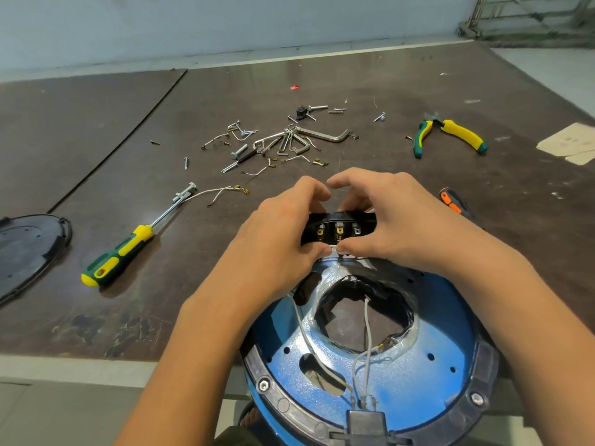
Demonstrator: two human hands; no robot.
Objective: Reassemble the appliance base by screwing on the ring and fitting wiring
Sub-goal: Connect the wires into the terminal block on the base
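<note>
Nearest, the blue base is braced at 6 o'clock; the terminal block is gripped at 12 o'clock by left hand and right hand, so wiring can be fitted.

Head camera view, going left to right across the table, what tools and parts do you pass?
Black cover → green-and-yellow screwdriver → hex keys → pliers. The blue base, both hands and the orange-handled tool overlap, so they are left out.

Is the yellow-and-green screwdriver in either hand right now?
No. The yellow-and-green screwdriver lies on the table left of the left hand, while both it and the right hand grip the black terminal block.
</note>
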